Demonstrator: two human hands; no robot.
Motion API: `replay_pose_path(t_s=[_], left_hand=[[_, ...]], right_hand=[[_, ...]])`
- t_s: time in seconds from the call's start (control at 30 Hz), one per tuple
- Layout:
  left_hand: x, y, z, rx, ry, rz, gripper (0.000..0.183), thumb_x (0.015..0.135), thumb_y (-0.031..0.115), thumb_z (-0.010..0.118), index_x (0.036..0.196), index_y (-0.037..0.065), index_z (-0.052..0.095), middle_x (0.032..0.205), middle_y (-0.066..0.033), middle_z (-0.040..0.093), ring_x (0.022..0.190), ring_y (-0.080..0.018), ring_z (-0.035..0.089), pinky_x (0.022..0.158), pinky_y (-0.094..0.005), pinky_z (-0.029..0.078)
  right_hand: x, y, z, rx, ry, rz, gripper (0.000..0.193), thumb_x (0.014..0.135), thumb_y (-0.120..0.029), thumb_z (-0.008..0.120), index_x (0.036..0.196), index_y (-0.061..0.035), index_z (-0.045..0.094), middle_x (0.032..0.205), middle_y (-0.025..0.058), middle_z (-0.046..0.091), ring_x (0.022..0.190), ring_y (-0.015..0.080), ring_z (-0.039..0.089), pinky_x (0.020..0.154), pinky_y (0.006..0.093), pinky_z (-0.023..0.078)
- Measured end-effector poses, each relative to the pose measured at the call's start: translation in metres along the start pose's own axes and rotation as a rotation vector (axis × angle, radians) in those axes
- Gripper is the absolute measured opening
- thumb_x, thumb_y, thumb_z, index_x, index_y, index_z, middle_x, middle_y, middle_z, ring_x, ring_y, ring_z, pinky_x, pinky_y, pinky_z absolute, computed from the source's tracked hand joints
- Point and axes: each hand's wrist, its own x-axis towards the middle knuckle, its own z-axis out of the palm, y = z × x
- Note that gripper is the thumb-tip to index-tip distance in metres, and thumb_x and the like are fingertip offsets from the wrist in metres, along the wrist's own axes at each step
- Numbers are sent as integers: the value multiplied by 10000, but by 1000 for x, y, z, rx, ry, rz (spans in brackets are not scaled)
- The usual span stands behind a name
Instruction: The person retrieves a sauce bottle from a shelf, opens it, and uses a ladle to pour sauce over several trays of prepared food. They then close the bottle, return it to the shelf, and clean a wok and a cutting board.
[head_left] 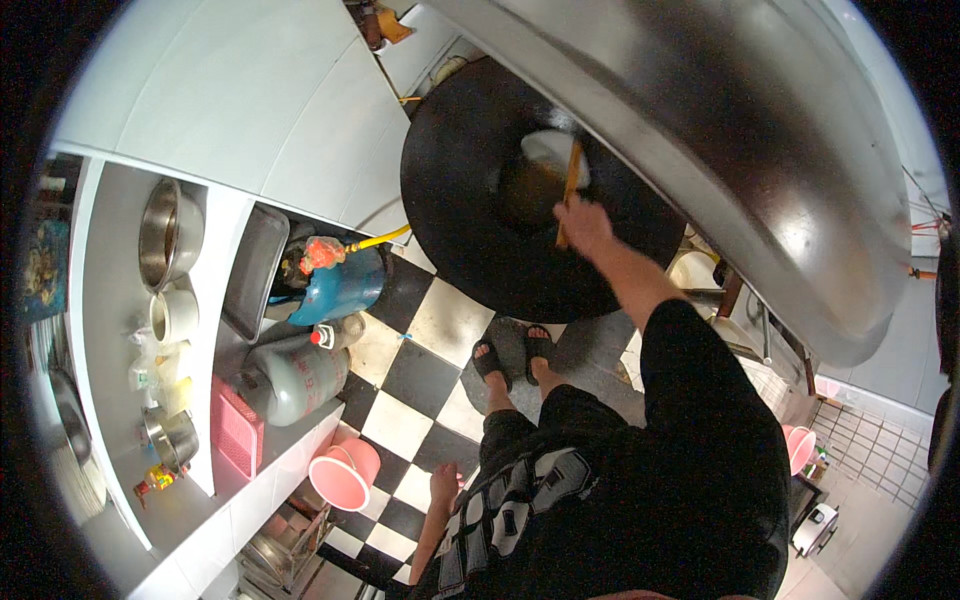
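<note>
My right hand (588, 226) is closed around the wooden handle (573, 172) of a cooking tool, inside a large black wok (450, 190). A pale, broad shape (548, 148) lies at the handle's far end. It looks like the tool's head, but I cannot make out its exact form. Brownish liquid (530, 195) sits at the bottom of the wok. My left hand (446, 484) hangs low at my left side, above the checkered floor, with loosely bent fingers and nothing in it. A pink bucket (345, 474) stands to its left.
A big metal hood (720, 130) juts over the wok's right side. Left of me are a blue gas cylinder (345, 285) with a yellow hose (382, 238), a grey cylinder (300, 380), a pink basket (237, 425) and shelves of metal bowls (172, 235). Black and white tiles (415, 385) cover the floor.
</note>
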Motion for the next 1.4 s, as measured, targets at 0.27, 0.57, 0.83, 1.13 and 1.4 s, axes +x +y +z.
replay_pose_path(t_s=[0.27,0.57,0.83,1.13,1.4], left_hand=[[25,-5,-26,-257,3,-329,337,988,319,509,997,-7,595,765,-102,644,548,-194,621,456,-340,478],[168,20,-97,1060,-91,611,299,914,313,558,938,31,657,928,-229,667,844,-436,629,725,-538,508],[201,93,-119,912,-130,686,249,896,302,601,858,57,609,771,-204,652,755,-422,629,645,-514,497],[202,117,-106,498,-163,829,275,919,303,608,814,52,562,739,-122,652,632,-301,643,554,-420,508],[168,53,-74,13,-226,14,273,985,321,514,951,62,593,724,-78,586,550,-190,566,465,-327,467]], right_hand=[[-79,-80,30,1326,522,267,272,981,-343,594,1046,-91,514,811,49,585,745,184,622,624,357,524],[-195,-55,-103,1771,589,468,95,965,-166,613,1015,-97,569,864,22,603,738,114,557,646,260,488],[-313,56,-147,1791,1177,629,343,1021,-394,450,1064,-67,546,779,149,691,608,197,669,513,304,526],[-388,201,-106,2472,1588,686,607,1033,-583,305,1078,-40,572,838,126,710,650,191,676,511,309,554],[-231,142,-54,2419,1009,499,418,1033,-466,449,1202,-122,615,1114,141,680,942,224,659,816,373,554]])
